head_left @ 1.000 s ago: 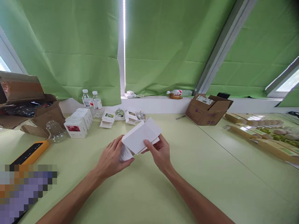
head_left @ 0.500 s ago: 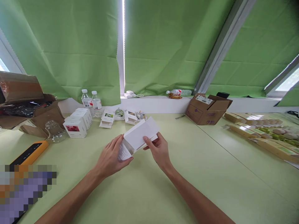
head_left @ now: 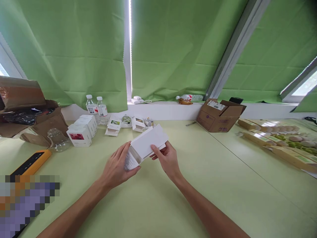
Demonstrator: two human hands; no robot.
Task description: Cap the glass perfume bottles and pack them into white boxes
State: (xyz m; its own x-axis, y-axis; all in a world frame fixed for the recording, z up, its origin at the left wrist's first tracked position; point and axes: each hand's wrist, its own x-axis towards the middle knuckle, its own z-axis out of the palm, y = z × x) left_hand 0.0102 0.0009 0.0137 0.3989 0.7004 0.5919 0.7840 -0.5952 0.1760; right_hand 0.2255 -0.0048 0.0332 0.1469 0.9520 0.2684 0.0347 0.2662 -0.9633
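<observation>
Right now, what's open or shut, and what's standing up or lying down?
White carton: open, tilted, held by left hand and right hand
Two water bottles: upright, capped
Plastic bottle on the sill: lying down
Right cardboard box: flaps open
Left cardboard box: open
White box with red picture: shut, standing
Two small white cartons: flaps open
Green window blinds: pulled down

On the table (head_left: 158,205), two bottles (head_left: 102,110) stand behind and left of the box (head_left: 148,142) between the left hand (head_left: 118,165) and right hand (head_left: 168,161), a carton (head_left: 218,117) behind and right.
</observation>
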